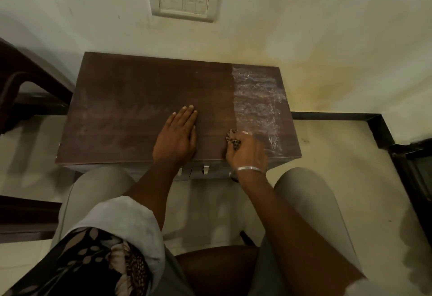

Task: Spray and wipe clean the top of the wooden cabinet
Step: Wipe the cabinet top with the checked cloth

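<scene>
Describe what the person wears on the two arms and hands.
The left arm has a sleeve pushed up past the forearm: dark fabric with a pale leaf and flower print, its turned-back cuff light grey. The left hand shows no ring or watch. The right hand has a thin silver bangle at its wrist; its forearm is uncovered.

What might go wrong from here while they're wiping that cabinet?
The white foamy patch lies near the right edge of the cabinet top, so a wipe may push it over the side. The cloth is a small wad in the right hand; it may smear rather than lift. The left hand, flat on the wood, may leave prints.
</scene>
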